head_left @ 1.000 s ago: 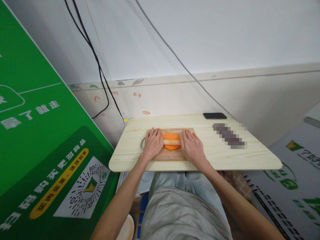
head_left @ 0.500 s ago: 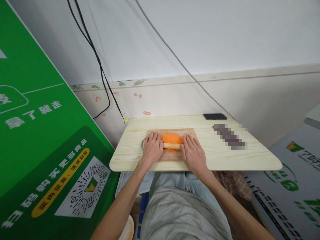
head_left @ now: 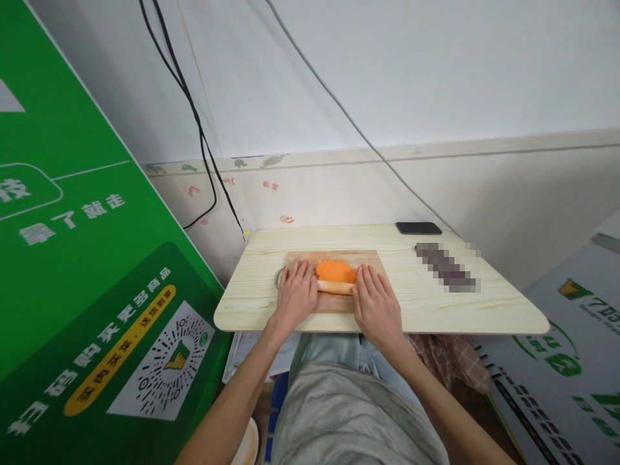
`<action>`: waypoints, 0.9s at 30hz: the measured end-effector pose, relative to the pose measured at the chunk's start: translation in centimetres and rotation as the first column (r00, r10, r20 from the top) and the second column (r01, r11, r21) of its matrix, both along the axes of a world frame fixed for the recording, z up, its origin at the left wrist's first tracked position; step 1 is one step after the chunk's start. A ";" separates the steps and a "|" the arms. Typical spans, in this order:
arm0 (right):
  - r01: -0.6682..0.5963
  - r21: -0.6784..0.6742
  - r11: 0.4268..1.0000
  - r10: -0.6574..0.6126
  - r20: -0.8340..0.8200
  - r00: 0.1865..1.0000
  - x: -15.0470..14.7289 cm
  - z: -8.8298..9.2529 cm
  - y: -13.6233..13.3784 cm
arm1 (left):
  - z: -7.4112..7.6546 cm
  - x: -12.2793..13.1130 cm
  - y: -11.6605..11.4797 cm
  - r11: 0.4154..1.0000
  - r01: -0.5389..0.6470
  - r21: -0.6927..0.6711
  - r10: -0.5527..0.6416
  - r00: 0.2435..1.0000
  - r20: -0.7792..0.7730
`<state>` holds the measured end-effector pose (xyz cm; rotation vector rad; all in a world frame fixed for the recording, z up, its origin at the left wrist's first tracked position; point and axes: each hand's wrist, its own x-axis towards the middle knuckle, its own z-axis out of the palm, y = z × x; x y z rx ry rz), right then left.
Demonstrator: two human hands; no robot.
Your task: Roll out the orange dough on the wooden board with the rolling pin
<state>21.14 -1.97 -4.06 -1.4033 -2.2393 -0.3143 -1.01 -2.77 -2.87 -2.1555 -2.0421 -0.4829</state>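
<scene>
A flattened piece of orange dough [head_left: 336, 271] lies on a wooden board [head_left: 334, 303]. Across its near edge rests a pale wooden rolling pin [head_left: 335, 287]. My left hand [head_left: 298, 290] covers the pin's left end, fingers pointing away from me. On the right end lies my right hand [head_left: 376, 298], its thumb near the dough side and its fingers over the pin. Both hands hide the ends of the pin. The middle of the pin shows between them.
The board is on a pale wood-grain table [head_left: 426, 310]. A black phone [head_left: 419, 228] lies at the far edge, with a blurred dark patch [head_left: 448, 266] nearer. A metal ring [head_left: 279, 278] shows beside my left hand. A green printed panel [head_left: 97, 258] stands to the left.
My hands have rolled the pin slightly toward me, from over the dough to its near edge. More dough shows beyond the pin. The view has shifted a little.
</scene>
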 end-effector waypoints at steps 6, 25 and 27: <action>-0.020 -0.058 0.998 0.022 0.037 0.999 0.3 0.7 1.4 | -0.1 -0.1 0.9 1.000 -0.016 -0.006 0.016 1.000 0.011; 0.092 -0.321 0.942 -0.056 0.122 0.991 -1.8 4.4 13.6 | 1.7 -1.3 10.8 0.980 -0.081 -0.181 0.104 0.988 0.119; 0.097 -0.333 0.938 -0.057 0.128 0.990 -1.9 4.3 14.2 | 2.0 -1.3 11.2 0.978 -0.079 -0.194 0.107 0.984 0.141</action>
